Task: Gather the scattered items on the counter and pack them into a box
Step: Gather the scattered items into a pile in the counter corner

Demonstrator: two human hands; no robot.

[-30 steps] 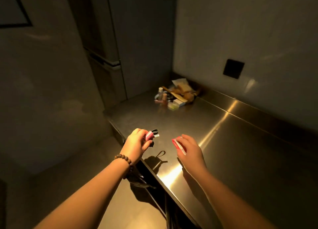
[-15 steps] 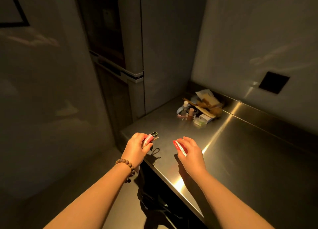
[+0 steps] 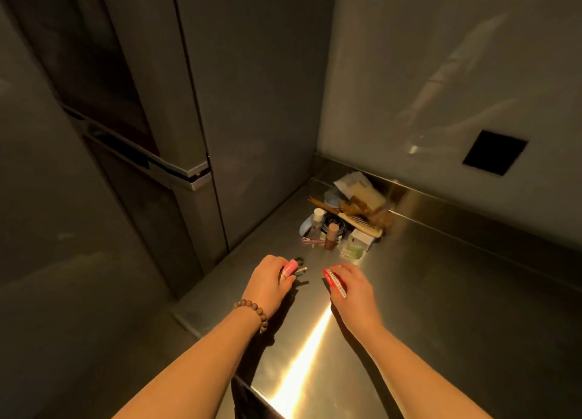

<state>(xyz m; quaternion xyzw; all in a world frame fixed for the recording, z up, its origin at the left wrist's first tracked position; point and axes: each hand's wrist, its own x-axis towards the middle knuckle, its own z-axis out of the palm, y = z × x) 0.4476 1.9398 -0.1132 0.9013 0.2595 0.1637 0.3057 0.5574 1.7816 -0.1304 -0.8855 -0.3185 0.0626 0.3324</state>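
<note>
While left hand [image 3: 267, 281] fingers grasp glossy pink tube [image 3: 289, 267], right hand [image 3: 352, 288] fingers clasp flat red packet [image 3: 334, 282] over brushed-steel counter [image 3: 441, 292]

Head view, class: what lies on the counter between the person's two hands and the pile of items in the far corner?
Nothing: in the head view, bare steel counter separates the left hand and right hand from the pile.

dim, perhaps underexposed; counter [image 3: 315, 349] glare

Tall steel fridge [image 3: 201, 110] left of counter, dark square wall plate [image 3: 495, 152] on right.
</note>
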